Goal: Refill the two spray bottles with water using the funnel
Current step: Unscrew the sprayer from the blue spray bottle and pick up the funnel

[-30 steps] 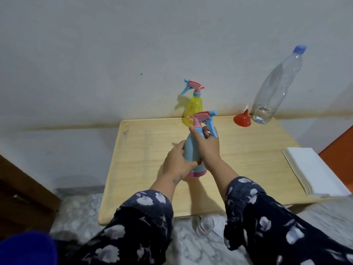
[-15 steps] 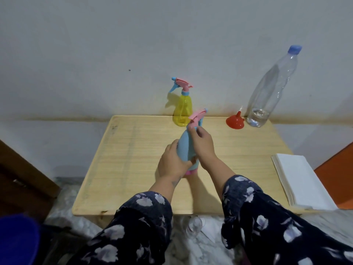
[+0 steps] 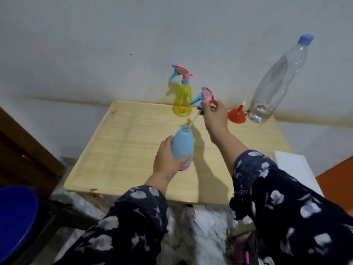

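1. Left hand (image 3: 168, 157) wrapped round the lower body of the blue bottle (image 3: 182, 148), grip pressed against its sides. Probably there to pin it upright on the tabletop (image 3: 133, 142) while the top comes away.
2. Right hand (image 3: 214, 116) up and to the right, grip pinching the sprayer head (image 3: 205, 95), pink with a blue trigger. Dip tube (image 3: 193, 120) hanging down at a slant, lower end just at the blue bottle's open neck, maybe a touch inside, hard to call.
3. Lifted high like that most likely so the long tube clears the neck without tipping the bottle.
4. Neck open now, so looks like the uncapping step for bottle one. Nothing poured yet as far as can be told.
5. Yellow bottle (image 3: 182, 101) parked at the back edge near the wall, sprayer on, well clear of the hands. Second in line, guessing.
6. Funnel (image 3: 236, 115) sitting wide end down, spout up, just beside the water bottle (image 3: 277, 81) at the back right. Handy spot for the right hand once the sprayer gets put down.
7. Water bottle capped, only a little water visible at the bottom. Might be tight for two refills, just a guess.
8. White stack (image 3: 292, 163) at the right edge, paper or cloth, can't tell. Possibly for drips.
9. Next up, presumably: sprayer down somewhere clean, funnel into the blue neck. Watch for the tube dripping on the wood.
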